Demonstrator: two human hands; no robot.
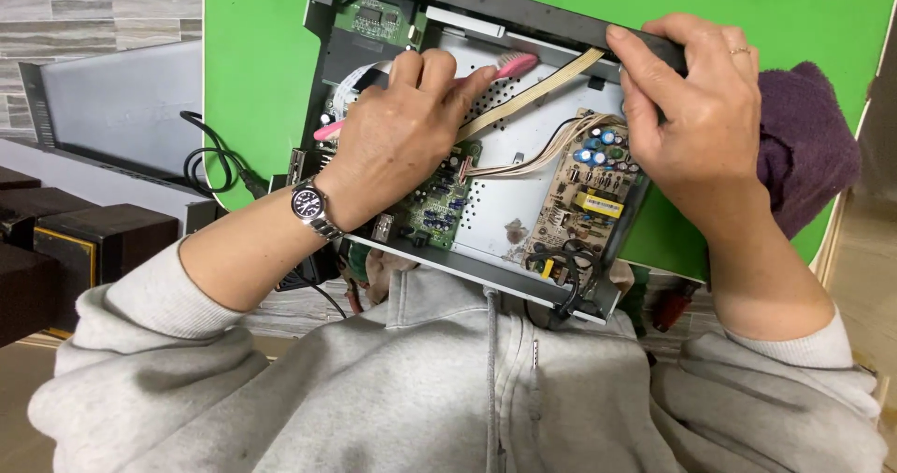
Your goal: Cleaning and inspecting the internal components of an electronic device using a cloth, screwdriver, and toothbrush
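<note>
**Brush at work inside an opened player**

Green table top [257, 71] fills most of the view, with grey stone-look tiles [84, 6] beyond its left edge and dark wooden blocks [84, 240] on the floor at near left. On the green surface lies an opened metal chassis [505, 193], its cover off and its inside showing.

Left hand [402, 132], with a wristwatch [308, 202] on the wrist, is closed around a pink toothbrush [509, 64]. The handle runs under the palm and sticks out at the left, over the chassis's left part; the bristled head points right and rests on the perforated metal floor near the far wall of the chassis.

Right hand [696, 109] grips the dark far-right edge of the chassis, fingers curled over the rim and thumb on the inner side. A ring sits on one finger. The two hands are well apart, one on each side of the box.

Inside the chassis, a tan power board [589, 202] with blue capacitors lies at the right, just beside the right hand. A green circuit board [434, 207] lies near the left wrist, and another small green board [374, 15] sits at the far left corner. A flat beige ribbon cable [542, 90] crosses diagonally from the far right toward the middle, passing just beside the brush head. A bundle of thin wires [523, 160] links the two nearer boards.

A purple cloth [808, 137] lies on the table at right, behind the right hand. A black cable [210, 165] loops at the left of the chassis. Grey hoodie sleeves cover both forearms.
</note>
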